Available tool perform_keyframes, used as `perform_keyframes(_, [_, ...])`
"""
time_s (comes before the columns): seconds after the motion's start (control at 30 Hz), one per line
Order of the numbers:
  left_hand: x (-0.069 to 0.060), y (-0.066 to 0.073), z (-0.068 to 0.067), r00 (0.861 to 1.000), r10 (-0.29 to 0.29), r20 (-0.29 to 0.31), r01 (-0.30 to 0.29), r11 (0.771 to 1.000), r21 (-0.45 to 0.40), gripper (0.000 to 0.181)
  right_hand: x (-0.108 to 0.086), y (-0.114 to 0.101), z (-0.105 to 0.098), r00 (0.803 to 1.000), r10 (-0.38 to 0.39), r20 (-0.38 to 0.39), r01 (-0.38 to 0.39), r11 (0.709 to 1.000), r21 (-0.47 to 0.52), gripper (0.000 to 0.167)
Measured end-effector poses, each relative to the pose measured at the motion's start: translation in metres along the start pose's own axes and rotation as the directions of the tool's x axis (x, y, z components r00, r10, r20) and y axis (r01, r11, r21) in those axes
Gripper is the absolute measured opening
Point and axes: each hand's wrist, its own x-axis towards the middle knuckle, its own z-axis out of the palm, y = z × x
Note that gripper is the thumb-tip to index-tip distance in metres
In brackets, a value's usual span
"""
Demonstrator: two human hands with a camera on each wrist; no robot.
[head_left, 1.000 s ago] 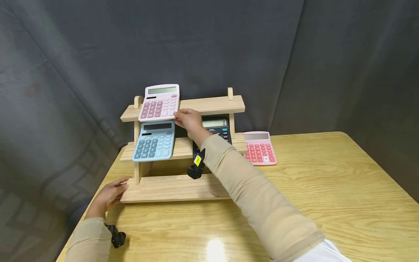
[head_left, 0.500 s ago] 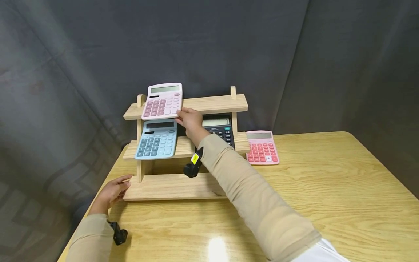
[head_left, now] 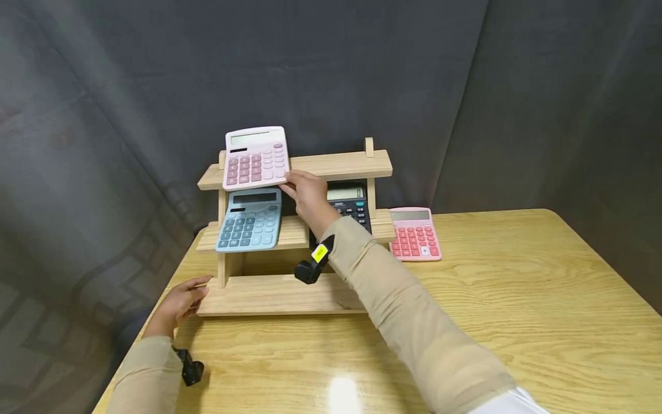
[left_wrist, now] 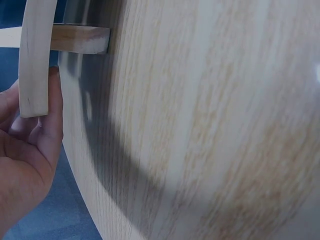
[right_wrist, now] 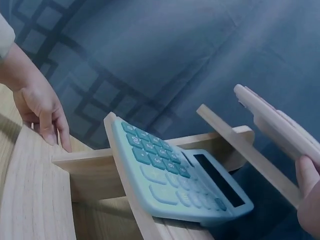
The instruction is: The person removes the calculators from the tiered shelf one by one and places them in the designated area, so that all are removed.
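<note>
In the head view my right hand point(head_left: 307, 192) pinches the lower right corner of a pale pink calculator point(head_left: 256, 158). The calculator is at the left end of the top board of a wooden tiered shelf point(head_left: 289, 294); in the right wrist view, the pale pink calculator point(right_wrist: 280, 122) shows edge-on, apart from the top board. My left hand point(head_left: 181, 302) grips the left end of the bottom board, which lies between its thumb and fingers in the left wrist view. Just below the pale pink calculator, a light blue calculator point(head_left: 249, 220) leans on the middle tier.
A black calculator point(head_left: 349, 201) stands on the middle tier, partly hidden by my right arm. A coral-pink calculator point(head_left: 414, 234) is behind the shelf's right end. The wood-grain table point(head_left: 517, 276) extends right and front. A dark grey curtain point(head_left: 331, 69) hangs behind.
The pale pink calculator has shifted slightly up and left and changed its tilt, with my right hand still pinching its corner. My left hand keeps its grip on the bottom board.
</note>
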Motion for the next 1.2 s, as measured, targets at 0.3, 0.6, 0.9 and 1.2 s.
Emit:
perform_keyframes(0.3, [0.002, 0.001, 0.0, 1.0, -0.02, -0.01, 0.02, 1.0, 0.013, 0.053, -0.01, -0.013, -0.007, 1.0, -0.003, -0.007, 0.003, 1.0, 0.02, 0.024])
perform_keyframes(0.6, [-0.002, 0.01, 0.003, 0.999, -0.035, -0.025, 0.035, 0.999, 0.016, 0.049, -0.019, -0.032, -0.024, 1.0, 0.004, -0.023, -0.003, 0.998, 0.058, 0.027])
perform_keyframes(0.9, [-0.004, 0.008, 0.001, 1.0, -0.028, -0.003, 0.028, 0.999, -0.026, 0.054, -0.03, -0.042, -0.039, 1.0, -0.016, 0.008, 0.016, 0.999, 0.052, 0.027])
perform_keyframes(1.2, [-0.004, 0.01, 0.001, 0.999, -0.04, -0.02, 0.039, 0.998, -0.038, 0.053, -0.034, -0.049, -0.046, 1.0, -0.015, 0.02, 0.013, 0.995, 0.098, 0.029])
